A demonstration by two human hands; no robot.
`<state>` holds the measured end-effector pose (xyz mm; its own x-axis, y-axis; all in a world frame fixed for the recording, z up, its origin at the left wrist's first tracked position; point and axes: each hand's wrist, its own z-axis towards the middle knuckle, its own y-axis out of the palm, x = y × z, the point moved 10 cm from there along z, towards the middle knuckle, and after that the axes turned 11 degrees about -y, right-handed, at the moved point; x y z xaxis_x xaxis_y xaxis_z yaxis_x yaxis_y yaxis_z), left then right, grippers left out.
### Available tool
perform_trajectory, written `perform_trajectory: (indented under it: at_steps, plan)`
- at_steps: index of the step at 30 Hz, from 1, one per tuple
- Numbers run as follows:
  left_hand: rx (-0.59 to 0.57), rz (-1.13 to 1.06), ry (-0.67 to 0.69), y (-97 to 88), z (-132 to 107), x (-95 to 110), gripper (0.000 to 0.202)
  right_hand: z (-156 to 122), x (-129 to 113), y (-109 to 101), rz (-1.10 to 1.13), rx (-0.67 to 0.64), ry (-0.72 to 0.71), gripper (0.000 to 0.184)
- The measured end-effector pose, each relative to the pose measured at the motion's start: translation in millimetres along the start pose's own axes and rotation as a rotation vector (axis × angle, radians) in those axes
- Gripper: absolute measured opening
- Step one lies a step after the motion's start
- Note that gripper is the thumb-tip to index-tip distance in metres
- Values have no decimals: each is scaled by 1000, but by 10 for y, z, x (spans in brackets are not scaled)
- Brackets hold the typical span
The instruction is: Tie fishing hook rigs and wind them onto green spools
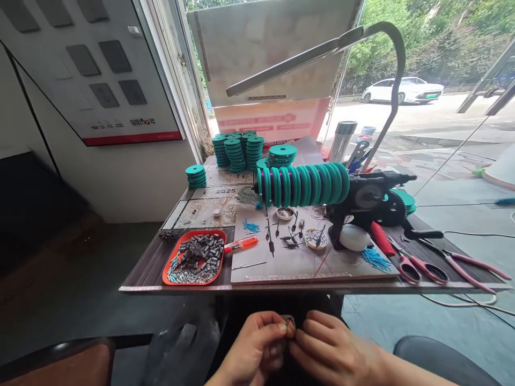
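Observation:
Just below the table's front edge, my left hand [259,340] and my right hand [332,346] meet with fingertips nearly touching. Thumb and finger of the left pinch a tiny, partly shiny piece [290,321], too small and covered to name. My right hand's fingers curl closed against the same spot, and what they hold is hidden. Beyond them on the table lies a pale board [257,271] with dark small rigs [271,245], a red-capped clear tube [243,244] and a round dish of small beads [316,239].
At left stands an orange tray [164,274] of dark metal pieces. A hand-cranked winder [368,195] carries a row of green spools [303,185]. More green spools [235,153] are stacked behind. Scissors [422,268] and pliers [469,268] lie at right. Chairs [442,356] flank below.

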<state>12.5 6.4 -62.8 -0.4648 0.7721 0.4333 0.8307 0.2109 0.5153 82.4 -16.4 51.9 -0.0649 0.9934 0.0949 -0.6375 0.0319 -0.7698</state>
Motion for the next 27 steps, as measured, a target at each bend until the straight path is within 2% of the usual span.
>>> perform_trajectory:
  at_steps: [5, 9, 10, 12, 14, 17, 18, 19, 21, 22, 24, 27]
  plan:
    - [20, 51, -26, -13, -13, 12, 34, -122, 99, 19, 95, 28, 83, 37]
    - [16, 169, -45, 7, 20, 45, 29, -244, 148, 163, 176, -63, 180, 41]
    - [29, 234, -2, 8, 13, 98, 25, -238, 125, 191, 193, -96, 181, 44]
    - [105, 475, 214, 14, -60, 304, 18, -166, 61, 213, 219, -158, 164, 44]
    - [219, 807, 532, 87, -231, 508, 16, -24, 33, 203, 284, -200, 165, 36]
    - [327, 1153, 1004, 264, -525, 558, 14, 290, 178, 91, 547, -100, 261, 23]
    - [375, 1188, 1191, 302, -655, 552, 12, 392, 292, 53, 659, -34, 328, 20]
    - [447, 1197, 1391, 325, -805, 534, 14, 448, 447, 92, 789, -13, 461, 17]
    - [668, 1178, 1698, 311, -1045, 478, 24, 424, 774, 257, 1004, 4, 833, 12]
    - [778, 1179, 1785, 302, -1108, 453, 26, 406, 864, 360, 1132, 3, 982, 11]
    - [925, 1219, 1859, 305, -1143, 433, 24, 470, 1005, 467, 1211, -11, 1076, 14]
    - [994, 1294, 1935, 340, -1154, 403, 18, 553, 1172, 588, 1192, -34, 1108, 17]
